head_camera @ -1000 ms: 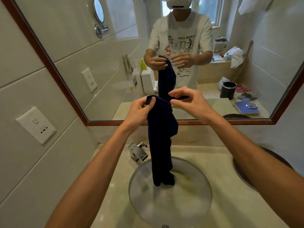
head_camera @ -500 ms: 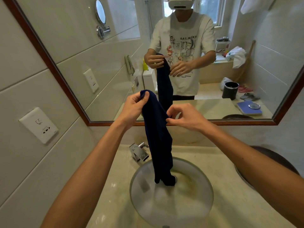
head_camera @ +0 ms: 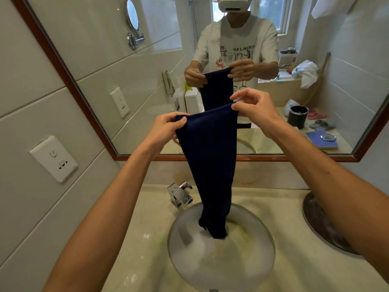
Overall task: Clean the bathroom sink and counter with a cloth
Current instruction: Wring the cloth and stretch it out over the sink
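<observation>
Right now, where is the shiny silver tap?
In the head view, the shiny silver tap sits on the beige counter at the round glass sink's back-left rim, just left of the hanging dark blue cloth.

A wood-framed mirror fills the upper frame. A white wall socket sits at left. A second dark basin shows at right edge. Reflected: a black bin and blue scale.

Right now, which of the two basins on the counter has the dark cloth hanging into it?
The clear glass basin beside the tap: the cloth's lower end hangs into it. The dark basin at the right edge has no cloth.
</observation>
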Available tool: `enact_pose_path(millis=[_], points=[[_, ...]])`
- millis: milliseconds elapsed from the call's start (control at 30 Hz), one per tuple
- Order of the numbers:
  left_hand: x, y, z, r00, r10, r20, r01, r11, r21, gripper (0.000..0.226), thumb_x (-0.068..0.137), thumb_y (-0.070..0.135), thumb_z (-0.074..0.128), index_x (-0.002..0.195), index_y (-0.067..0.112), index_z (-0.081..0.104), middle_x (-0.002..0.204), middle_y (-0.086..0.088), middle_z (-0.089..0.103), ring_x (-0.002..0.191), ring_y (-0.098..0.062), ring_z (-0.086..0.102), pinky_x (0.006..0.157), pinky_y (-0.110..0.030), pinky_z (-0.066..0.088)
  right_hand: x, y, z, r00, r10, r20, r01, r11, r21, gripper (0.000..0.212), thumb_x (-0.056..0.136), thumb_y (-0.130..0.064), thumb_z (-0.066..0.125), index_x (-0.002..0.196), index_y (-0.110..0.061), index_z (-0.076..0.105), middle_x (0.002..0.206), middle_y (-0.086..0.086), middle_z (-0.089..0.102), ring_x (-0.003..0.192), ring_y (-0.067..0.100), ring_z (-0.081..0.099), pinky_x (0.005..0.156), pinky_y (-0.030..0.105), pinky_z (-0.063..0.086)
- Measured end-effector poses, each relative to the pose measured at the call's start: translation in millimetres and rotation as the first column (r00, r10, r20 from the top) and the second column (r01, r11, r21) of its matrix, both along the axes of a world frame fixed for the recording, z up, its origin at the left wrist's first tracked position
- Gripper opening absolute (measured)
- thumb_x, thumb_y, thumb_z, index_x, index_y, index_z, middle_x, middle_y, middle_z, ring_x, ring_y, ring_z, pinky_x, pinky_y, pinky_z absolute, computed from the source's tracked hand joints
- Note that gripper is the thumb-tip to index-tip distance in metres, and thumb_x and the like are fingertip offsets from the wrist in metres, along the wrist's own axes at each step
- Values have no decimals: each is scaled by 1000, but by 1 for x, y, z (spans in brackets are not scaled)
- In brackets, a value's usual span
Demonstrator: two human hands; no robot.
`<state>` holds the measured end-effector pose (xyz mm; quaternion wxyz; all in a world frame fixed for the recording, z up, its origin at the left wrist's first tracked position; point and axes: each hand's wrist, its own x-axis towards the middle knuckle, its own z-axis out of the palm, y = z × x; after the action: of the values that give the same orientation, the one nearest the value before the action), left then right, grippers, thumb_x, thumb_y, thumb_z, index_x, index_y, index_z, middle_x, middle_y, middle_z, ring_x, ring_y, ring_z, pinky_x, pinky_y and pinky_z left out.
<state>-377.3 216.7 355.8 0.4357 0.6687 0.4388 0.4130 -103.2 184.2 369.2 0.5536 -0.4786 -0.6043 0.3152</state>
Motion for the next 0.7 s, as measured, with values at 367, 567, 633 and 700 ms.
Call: enact_pose_path(millis=[367, 567, 633, 700], points=[[39, 18, 28, 933, 0, -360, 46, 992, 119, 26, 80, 34, 43, 83, 11, 55, 82, -9, 52, 78, -21, 46, 73, -40, 36, -19, 4, 29, 999, -26, 21, 24, 998, 53, 24, 89, -8, 64, 104, -25, 72, 66, -16, 58, 71, 5, 55, 66, 31, 49], [51, 29, 7, 956, -67, -287, 81, 996, 40, 19, 93, 22, 46, 89, 18, 64, 97, -4, 67, 95, -21, 60, 102, -56, 47, -7, 1, 32, 999, -33, -42, 36, 998, 50, 26, 87, -6, 64, 100, -28, 71, 62, -18, 54, 74, 12, 51, 74, 39, 44], [58, 26, 4, 942, -111, -315, 134, 990, 51, 28, 96, 20, 42, 104, 23, 69, 111, -1, 70, 109, -19, 63, 108, -53, 46, -4, -1, 35, 999, -29, -27, 30, 999, 43, 26, 89, -6, 64, 101, -27, 71, 60, -20, 53, 70, 8, 50, 73, 38, 44], [70, 16, 6, 957, -177, -230, 199, 977, 73, 37, 102, 31, 38, 123, 22, 68, 125, 0, 69, 121, -15, 62, 114, -45, 41, -2, -2, 39, 1000, -14, -23, 15, 1000, 25, 25, 89, -6, 64, 104, -26, 71, 61, -20, 54, 72, 7, 52, 76, 39, 47]])
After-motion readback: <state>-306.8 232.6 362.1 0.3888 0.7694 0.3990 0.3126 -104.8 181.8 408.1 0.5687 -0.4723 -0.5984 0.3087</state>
